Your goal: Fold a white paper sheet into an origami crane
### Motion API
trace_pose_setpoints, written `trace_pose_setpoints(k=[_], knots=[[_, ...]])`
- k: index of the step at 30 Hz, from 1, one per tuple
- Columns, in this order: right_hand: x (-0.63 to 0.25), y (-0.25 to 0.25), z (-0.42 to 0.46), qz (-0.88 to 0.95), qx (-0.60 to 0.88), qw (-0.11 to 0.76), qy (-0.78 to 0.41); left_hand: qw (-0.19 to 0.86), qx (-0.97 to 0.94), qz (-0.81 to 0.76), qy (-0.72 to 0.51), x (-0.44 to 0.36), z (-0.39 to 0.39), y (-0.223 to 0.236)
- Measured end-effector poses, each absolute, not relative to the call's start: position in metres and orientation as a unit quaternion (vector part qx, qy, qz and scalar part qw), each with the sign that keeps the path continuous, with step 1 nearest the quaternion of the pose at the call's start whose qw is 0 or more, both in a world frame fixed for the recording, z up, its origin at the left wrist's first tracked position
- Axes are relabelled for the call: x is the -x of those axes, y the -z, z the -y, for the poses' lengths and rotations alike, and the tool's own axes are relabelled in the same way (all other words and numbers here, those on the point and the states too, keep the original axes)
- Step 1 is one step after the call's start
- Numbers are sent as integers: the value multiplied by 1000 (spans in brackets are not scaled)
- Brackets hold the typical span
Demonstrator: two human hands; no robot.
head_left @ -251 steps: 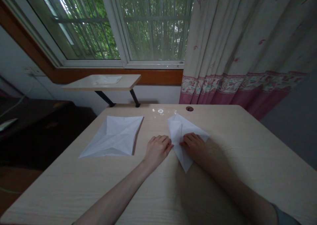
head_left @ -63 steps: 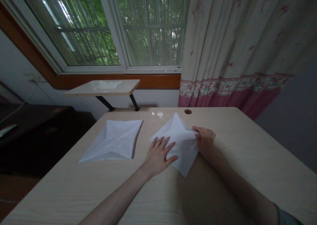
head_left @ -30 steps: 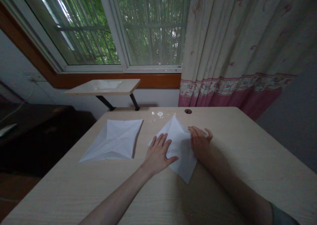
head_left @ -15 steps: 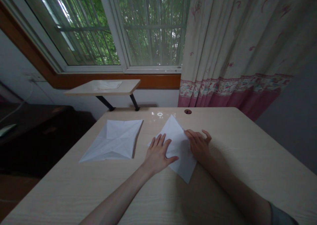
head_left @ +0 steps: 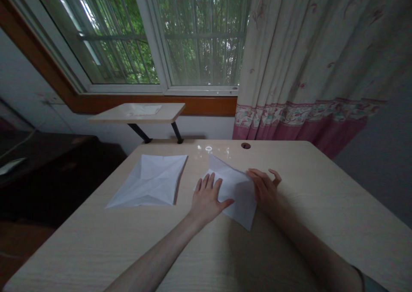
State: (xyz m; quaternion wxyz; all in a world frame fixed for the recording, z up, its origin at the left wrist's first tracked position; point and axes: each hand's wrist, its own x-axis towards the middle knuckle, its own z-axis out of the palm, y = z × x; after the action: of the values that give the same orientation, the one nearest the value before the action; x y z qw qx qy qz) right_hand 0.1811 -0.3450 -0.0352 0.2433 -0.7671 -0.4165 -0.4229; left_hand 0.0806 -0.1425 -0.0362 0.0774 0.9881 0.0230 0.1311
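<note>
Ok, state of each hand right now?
Left hand: open, spread on the paper.
Right hand: at the paper's right edge; can't tell whether it's gripping.

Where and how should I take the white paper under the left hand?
Probably pinch the white paper by its near corner, from the person's side: that corner juts out uncovered, with the left hand over the left part and the right hand at the right edge.
</note>
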Motion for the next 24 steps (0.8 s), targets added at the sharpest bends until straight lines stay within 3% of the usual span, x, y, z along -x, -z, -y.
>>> trace_pose_setpoints(k=[13,24], knots=[[-182,31,352,455,750,232,420,101,-993,17,-67,-78,122,28],[-182,35,351,457,752,239,411,152,-954,28,-255,-79,136,27]])
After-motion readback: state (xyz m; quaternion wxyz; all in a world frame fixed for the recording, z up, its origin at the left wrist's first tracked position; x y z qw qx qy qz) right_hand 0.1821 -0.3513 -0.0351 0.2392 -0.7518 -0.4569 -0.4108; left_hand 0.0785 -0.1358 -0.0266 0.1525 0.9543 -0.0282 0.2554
